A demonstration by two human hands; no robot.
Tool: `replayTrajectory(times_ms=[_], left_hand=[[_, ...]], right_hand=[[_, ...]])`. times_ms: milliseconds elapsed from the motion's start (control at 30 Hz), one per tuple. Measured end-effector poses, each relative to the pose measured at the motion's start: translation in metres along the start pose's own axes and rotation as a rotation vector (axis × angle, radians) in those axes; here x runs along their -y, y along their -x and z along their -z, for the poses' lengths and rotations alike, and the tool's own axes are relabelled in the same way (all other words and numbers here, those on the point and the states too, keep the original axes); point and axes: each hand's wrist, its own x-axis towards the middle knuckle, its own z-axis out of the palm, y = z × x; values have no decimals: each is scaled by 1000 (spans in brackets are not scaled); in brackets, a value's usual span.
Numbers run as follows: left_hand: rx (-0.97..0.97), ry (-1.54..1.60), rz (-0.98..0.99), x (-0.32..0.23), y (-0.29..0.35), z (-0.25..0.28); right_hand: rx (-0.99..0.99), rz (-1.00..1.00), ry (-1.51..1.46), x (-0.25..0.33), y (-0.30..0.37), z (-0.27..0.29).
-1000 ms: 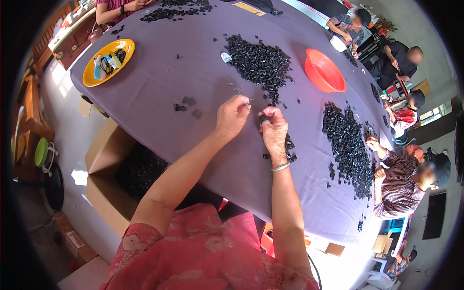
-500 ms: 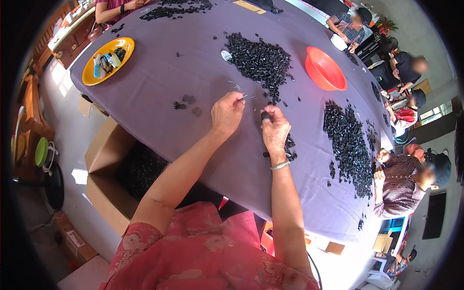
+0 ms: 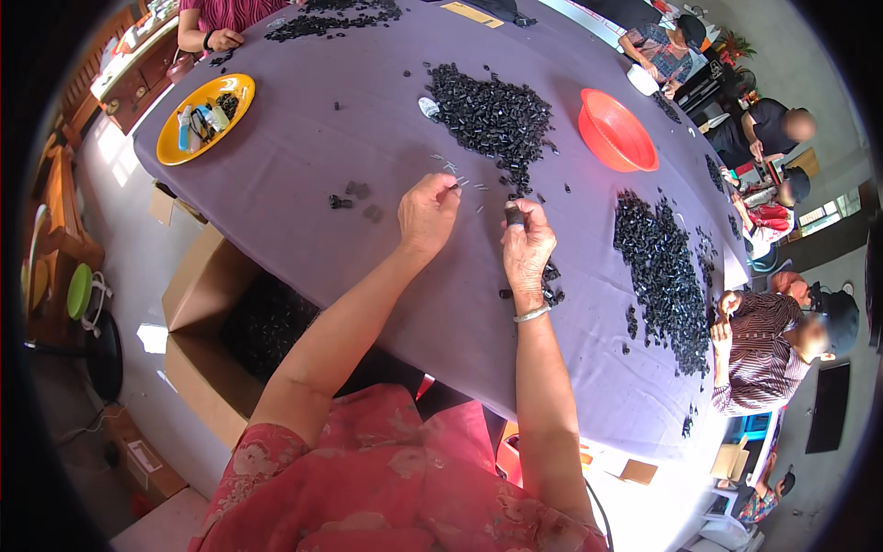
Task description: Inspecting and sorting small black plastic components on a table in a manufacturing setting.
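Inward from the near edge of the purple cloth-covered table, small thin grey pins are scattered beside the left hand, its fingertips drawn together; the right hand is curled. What is pinched by either cannot be told.

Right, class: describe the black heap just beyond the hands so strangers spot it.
Find the big purple tablecloth, then the red bowl on it. The black heap lies left of that bowl. Unlike the pile at the bowl's lower right, it has a pale, roundish object at its left edge.
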Motion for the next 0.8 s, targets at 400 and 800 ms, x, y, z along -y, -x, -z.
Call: replayTrajectory(times_ms=[400, 800], left_hand=[[-53, 108, -18, -3, -6, 2], [7, 224, 4, 0, -3, 1]], right_hand=[[221, -134, -102, 0, -1, 9], [331, -36, 201, 7, 3, -3]])
